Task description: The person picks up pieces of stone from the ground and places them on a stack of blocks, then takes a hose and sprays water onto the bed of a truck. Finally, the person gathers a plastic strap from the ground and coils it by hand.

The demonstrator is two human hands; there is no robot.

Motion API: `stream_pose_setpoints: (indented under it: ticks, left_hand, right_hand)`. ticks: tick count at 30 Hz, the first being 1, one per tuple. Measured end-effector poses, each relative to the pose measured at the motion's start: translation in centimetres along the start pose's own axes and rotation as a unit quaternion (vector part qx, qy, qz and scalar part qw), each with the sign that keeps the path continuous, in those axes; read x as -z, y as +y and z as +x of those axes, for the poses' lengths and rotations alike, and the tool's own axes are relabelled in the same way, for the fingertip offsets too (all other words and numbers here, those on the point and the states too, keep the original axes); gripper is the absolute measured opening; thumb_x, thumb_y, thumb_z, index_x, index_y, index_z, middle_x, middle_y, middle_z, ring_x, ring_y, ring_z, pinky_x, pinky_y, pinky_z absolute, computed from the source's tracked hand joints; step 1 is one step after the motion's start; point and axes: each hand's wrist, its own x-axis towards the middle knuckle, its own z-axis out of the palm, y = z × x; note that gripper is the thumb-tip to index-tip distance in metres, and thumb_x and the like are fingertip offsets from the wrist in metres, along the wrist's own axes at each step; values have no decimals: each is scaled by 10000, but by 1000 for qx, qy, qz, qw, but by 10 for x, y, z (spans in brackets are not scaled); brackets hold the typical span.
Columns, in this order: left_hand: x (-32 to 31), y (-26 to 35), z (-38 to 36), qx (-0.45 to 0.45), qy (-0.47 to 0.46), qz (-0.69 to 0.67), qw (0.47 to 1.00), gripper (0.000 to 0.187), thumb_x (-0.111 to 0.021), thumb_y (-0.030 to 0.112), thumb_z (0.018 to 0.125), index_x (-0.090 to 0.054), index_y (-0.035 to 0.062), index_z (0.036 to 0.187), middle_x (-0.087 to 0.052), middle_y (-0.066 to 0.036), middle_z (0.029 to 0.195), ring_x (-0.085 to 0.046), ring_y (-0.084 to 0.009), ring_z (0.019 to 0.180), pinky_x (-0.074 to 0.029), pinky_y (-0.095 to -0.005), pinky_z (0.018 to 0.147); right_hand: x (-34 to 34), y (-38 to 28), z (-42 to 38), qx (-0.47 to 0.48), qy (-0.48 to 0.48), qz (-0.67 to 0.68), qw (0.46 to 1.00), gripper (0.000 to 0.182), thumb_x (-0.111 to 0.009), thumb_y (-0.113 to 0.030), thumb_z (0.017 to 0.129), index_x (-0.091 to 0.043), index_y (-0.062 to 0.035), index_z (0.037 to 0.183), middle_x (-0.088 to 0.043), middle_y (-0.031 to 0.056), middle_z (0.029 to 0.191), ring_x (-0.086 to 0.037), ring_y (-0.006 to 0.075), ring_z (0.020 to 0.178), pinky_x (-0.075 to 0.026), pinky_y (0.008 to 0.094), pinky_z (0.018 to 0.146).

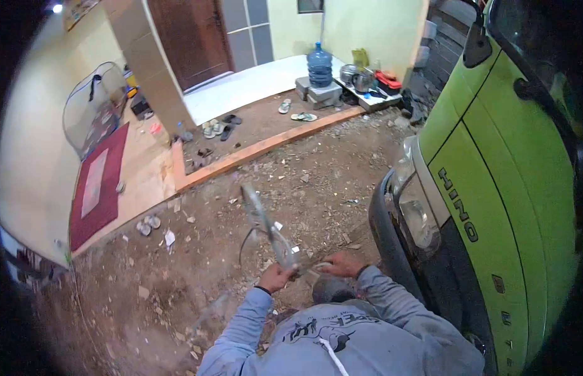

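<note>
My left hand [276,277] is closed around the lower end of a long, pale grey, strap-like thing [280,244], smeared by motion. It rises from my fist and stands up over the dirt, with a thin dark loop [242,247] hanging on its left side. My right hand [345,264] is a short way to the right, its fingers curled in on a small pale piece [321,266]; whether this is part of the same strap I cannot tell. Both hands are in front of my grey-blue hoodie [366,341], over the ground.
A green truck [492,188] stands close on my right, its dark bumper [388,232] near my right arm. Ahead runs an orange curb [273,147], with sandals [219,128], a blue water jug [319,66] and pots [360,80] beyond it. A red mat [110,182] lies left.
</note>
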Motion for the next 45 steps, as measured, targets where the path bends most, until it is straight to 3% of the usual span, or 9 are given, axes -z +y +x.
stream_pose_setpoints:
  ticks: [6, 9, 13, 15, 27, 30, 35, 37, 45]
  left_hand:
    - [29, 12, 93, 58, -46, -150, 986, 398, -588, 408, 807, -621, 38, 950, -615, -47, 724, -584, -182, 639, -456, -330, 603]
    - [49, -29, 156, 24, 22, -14, 999, 337, -599, 355, 798, -631, 58, 953, -612, -40, 738, -542, -139, 597, -432, -290, 575]
    - [136, 14, 225, 88, 195, -112, 971, 387, -610, 391, 771, -633, 6, 796, -589, -84, 639, -534, -166, 577, -433, -314, 575]
    - [181, 9, 260, 125, 256, 3, 958, 326, -612, 347, 781, -632, 23, 752, -590, -41, 639, -531, -148, 567, -417, -322, 524]
    - [281, 53, 486, 96, 437, -497, 744, 217, -517, 306, 873, -526, 111, 780, -336, 72, 501, -330, -34, 413, -283, -184, 376]
    - [300, 52, 578, 95, 408, -466, 780, 220, -526, 322, 864, -511, 122, 774, -361, 67, 522, -338, -30, 428, -281, -179, 377]
    - [269, 92, 769, 119, 264, -353, 890, 255, -543, 332, 850, -542, 80, 883, -454, 26, 614, -425, -55, 494, -344, -183, 405]
    - [236, 149, 839, 86, 172, -245, 950, 284, -541, 343, 850, -548, 61, 880, -502, 2, 649, -471, -77, 517, -382, -201, 423]
    - [78, 314, 990, -136, -253, 14, 958, 365, -531, 367, 844, -590, 10, 896, -576, -75, 676, -577, -182, 626, -461, -332, 595]
  right_hand:
    - [28, 38, 121, -11, 6, 62, 998, 483, -489, -516, 798, -620, -97, 999, -611, 185, 895, -590, 340, 836, -451, 434, 715]
    - [40, 83, 204, 10, -16, 30, 999, 432, -536, -463, 765, -618, -90, 966, -611, 186, 897, -588, 349, 831, -454, 446, 707]
    - [136, 111, 285, 25, -54, -51, 997, 366, -548, -398, 754, -607, -78, 920, -609, 184, 881, -585, 348, 832, -454, 449, 706]
    - [190, 117, 310, -2, -4, -33, 999, 323, -540, -343, 761, -584, -70, 930, -606, 185, 866, -586, 349, 815, -455, 448, 697]
    - [350, 298, 332, -213, 315, 40, 924, 262, -534, -289, 774, -574, -68, 910, -590, 202, 872, -574, 364, 812, -447, 447, 700]
    - [376, 333, 343, -268, 372, 42, 888, 198, -531, -237, 790, -570, -50, 847, -593, 163, 785, -583, 332, 746, -450, 416, 645]
    - [375, 401, 383, -257, 57, -21, 964, 240, -484, -235, 781, -610, -79, 912, -607, 188, 905, -582, 361, 835, -463, 449, 735]
    - [446, 345, 393, -264, -30, 81, 961, 245, -510, -240, 760, -611, -83, 918, -613, 180, 885, -583, 362, 827, -463, 446, 723]
    - [604, 337, 394, -189, 306, 270, 893, 226, -599, -194, 709, -595, -69, 897, -603, 143, 788, -590, 289, 726, -461, 370, 640]
